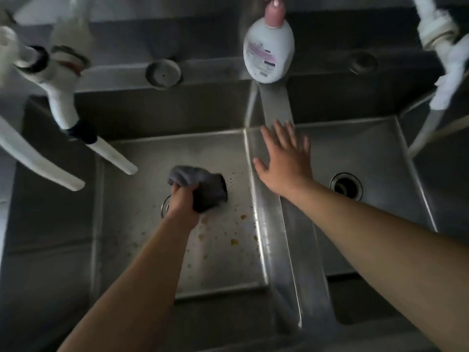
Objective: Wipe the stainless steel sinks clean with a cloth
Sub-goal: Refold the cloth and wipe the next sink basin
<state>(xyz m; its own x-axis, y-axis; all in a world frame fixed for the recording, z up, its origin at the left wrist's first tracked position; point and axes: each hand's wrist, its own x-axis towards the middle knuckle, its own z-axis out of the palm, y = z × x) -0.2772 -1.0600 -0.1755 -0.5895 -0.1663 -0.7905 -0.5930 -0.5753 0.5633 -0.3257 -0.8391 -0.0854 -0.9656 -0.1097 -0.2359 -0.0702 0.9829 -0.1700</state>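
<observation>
Two stainless steel sinks lie side by side below me. The left sink [142, 158] has brown crumbs and specks scattered over its floor. My left hand [181, 201] grips a bunched dark grey cloth [203, 186] low inside this basin, over the drain, which it mostly hides. My right hand [284, 158] is spread flat, fingers straight, over the steel divider [276, 107] between the basins. The right sink [375, 153] looks free of crumbs, and its round drain [346, 186] is in plain view.
A white soap bottle with a pink pump [269, 52] stands on the back ledge above the divider. White taps and pipes [63, 107] hang over the left sink. Another white pipe [441, 72] hangs at the far right. A round steel plug [163, 73] sits on the back ledge.
</observation>
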